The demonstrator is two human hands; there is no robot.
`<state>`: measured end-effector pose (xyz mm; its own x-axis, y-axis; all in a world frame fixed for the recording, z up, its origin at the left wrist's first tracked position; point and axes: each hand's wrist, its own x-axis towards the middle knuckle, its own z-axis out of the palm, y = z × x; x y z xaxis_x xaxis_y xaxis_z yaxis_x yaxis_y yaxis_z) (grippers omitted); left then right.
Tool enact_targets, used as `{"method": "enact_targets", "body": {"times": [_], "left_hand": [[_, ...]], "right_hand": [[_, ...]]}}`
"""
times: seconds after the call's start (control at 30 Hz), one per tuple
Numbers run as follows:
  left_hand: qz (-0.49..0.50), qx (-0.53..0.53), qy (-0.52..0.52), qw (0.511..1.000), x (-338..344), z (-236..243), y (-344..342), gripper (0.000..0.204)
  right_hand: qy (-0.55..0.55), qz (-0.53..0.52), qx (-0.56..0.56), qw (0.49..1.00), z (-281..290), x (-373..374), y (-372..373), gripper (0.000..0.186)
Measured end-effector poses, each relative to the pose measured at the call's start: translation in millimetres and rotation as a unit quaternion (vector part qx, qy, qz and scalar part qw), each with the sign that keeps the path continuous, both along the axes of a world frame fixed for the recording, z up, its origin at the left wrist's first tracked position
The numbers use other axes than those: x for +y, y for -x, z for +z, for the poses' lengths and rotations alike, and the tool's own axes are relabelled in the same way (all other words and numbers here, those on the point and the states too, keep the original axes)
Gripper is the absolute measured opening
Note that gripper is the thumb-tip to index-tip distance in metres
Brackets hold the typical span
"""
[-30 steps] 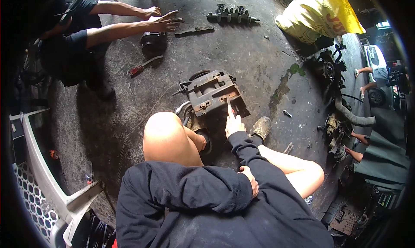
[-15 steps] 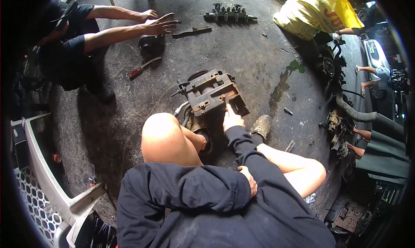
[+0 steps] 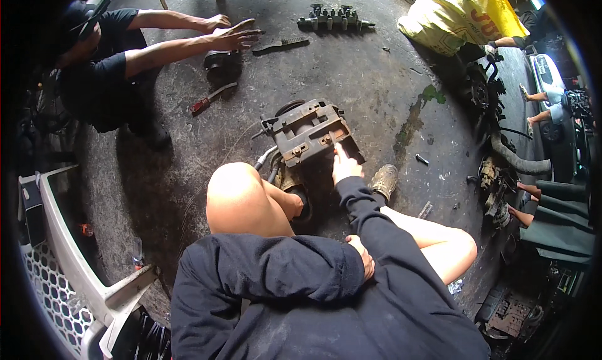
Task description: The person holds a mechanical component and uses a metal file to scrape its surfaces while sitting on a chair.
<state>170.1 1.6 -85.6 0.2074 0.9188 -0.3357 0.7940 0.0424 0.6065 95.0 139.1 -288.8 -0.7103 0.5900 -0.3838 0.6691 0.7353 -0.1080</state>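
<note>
Metal housing [image 3: 308, 132], rusty and grimy, sits on the dark concrete floor [image 3: 370, 78] just beyond your knees, near the middle of the scene, with a pale hose [image 3: 264, 157] curling out of its left side. Your right hand [image 3: 344, 166] rests on its near right corner, index finger stretched forward onto the metal and the other fingers loosely curled; it presses rather than grips, and holds nothing. Your left hand [image 3: 362, 254] lies near you, tucked against your right sleeve at the elbow, fingers bent softly over the dark cloth with nothing in them. Your right shoe [image 3: 384, 181] stands just right of the housing.

Farther left, a red-handled screwdriver [image 3: 210, 99] lies on the floor, and beyond it another person's hands [image 3: 232, 34] hover over a small dark part [image 3: 219, 62]. At the far side sit a flat dark bar [image 3: 280, 44] and a row of valves on a grey block [image 3: 333, 18]. A yellow sack [image 3: 461, 15] fills the far right, and a white grille [image 3: 63, 259] leans at the near left.
</note>
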Motion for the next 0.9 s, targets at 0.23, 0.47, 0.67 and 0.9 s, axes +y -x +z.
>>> {"method": "enact_targets", "body": {"times": [0.23,0.47,0.67,0.9], "left_hand": [[-0.007,-0.005,0.021,1.0,11.0,-30.2,-17.5,0.019],[-0.006,-0.018,-0.01,1.0,3.2,-5.2,-7.3,0.02],[-0.048,0.049,-0.032,0.997,5.8,-34.9,-32.2,0.021],[-0.018,-0.025,-0.002,1.0,11.8,-19.0,-9.7,0.022]], "right_hand": [[0.245,-0.105,0.316,0.911,-24.0,-7.5,-25.5,0.041],[0.152,0.028,0.11,0.982,17.1,-15.2,-40.6,0.044],[0.156,0.025,0.111,0.981,9.3,-3.2,-20.7,0.041],[0.138,0.016,0.085,0.987,-1.2,-7.1,-24.9,0.038]]}}
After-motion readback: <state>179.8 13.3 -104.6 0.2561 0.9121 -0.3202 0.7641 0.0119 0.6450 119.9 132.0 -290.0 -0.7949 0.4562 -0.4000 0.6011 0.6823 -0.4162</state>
